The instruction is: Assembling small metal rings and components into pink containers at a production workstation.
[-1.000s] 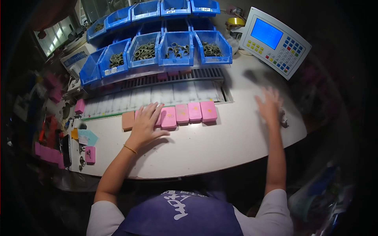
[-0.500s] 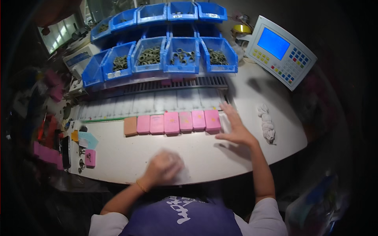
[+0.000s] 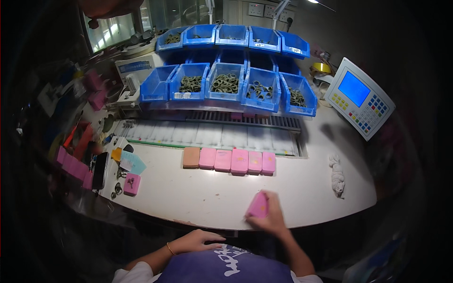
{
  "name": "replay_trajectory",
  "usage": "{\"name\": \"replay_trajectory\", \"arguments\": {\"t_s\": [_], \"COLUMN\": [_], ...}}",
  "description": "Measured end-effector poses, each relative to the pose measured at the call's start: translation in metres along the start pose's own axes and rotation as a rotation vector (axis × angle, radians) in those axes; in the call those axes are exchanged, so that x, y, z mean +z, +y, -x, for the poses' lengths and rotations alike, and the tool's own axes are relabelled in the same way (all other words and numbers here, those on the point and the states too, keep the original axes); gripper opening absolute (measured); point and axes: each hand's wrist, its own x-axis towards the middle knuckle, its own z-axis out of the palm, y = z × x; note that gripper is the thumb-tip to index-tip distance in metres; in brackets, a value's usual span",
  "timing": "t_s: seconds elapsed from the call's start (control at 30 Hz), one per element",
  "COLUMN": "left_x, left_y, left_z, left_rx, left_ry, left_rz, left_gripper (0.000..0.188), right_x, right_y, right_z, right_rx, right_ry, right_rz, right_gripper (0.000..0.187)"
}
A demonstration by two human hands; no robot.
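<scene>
R hand [image 3: 271,218] grips pink block [image 3: 257,205] over worktop [image 3: 188,200]. L hand [image 3: 197,240] loose, looks empty. Prob. carry step; needs firm hold.

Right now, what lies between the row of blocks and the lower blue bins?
In the head view, behind the row of blocks: mainly a pale green-edged panel, then a dark slatted grille with pink pieces at its back edge.
</scene>
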Motion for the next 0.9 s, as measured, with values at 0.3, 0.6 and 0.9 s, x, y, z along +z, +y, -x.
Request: {"name": "replay_trajectory", "arguments": {"t_s": [0.3,0.6,0.9], "left_x": [-0.012,-0.037,-0.012], "left_y": [-0.026,0.041,0.038], "left_z": [0.021,-0.058,-0.093], "left_rx": [-0.132,0.188,0.204], "left_ry": [-0.194,0.57,0.957], "left_rz": [0.647,0.685,-0.153], "left_gripper": [0.07,0.076,0.054], "right_x": [0.065,0.005,0.013], "right_y": [-0.084,-0.062,-0.06], "right_z": [0.0,-0.046,-0.033], "right_rx": [-0.293,-0.226,0.003], "right_ry": [-0.394,-0.422,-0.091], "right_rz": [-0.561,-0.464,-0.286], "right_gripper": [0.09,0.085,0.053]}}
